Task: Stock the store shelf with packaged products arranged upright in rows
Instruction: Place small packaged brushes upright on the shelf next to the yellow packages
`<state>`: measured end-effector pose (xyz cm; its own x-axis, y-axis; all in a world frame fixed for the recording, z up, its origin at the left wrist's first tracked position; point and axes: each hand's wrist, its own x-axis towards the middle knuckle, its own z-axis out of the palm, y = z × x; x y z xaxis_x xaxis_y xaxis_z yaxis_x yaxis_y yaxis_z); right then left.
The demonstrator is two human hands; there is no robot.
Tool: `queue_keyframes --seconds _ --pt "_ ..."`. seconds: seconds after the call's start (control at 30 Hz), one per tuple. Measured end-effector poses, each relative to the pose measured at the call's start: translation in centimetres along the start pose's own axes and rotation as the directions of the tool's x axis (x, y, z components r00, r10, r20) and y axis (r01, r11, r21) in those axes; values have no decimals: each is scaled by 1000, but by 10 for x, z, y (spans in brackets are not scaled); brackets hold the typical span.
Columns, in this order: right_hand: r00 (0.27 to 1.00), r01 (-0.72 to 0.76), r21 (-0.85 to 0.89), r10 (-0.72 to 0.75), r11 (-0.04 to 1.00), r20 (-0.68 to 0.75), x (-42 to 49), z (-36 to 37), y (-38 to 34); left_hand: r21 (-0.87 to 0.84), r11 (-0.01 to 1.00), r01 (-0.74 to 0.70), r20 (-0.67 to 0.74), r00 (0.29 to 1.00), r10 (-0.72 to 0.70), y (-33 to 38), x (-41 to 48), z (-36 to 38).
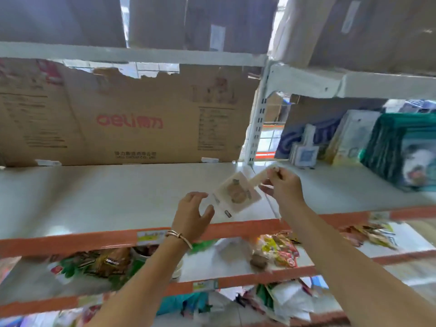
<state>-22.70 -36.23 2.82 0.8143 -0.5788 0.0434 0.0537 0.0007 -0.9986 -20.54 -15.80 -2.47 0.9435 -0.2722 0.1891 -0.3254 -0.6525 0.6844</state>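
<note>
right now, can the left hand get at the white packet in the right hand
Probably yes: the left hand is open just beside the white packet, nothing between them, and the right hand pinches only its top tab.

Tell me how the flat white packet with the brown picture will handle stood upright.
Probably light: the right hand pinches the flat white packet by its top tab alone. Likely fairly stiff, staying flat while tilted. Thin, so may tip on the white shelf.
</note>
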Motion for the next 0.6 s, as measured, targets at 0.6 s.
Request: queue_keyframes --seconds 0.6 --pt "985 74 -140 -94 987 -144 93 -238 -25 -23 992 -123 70 990 125 193 40 171"
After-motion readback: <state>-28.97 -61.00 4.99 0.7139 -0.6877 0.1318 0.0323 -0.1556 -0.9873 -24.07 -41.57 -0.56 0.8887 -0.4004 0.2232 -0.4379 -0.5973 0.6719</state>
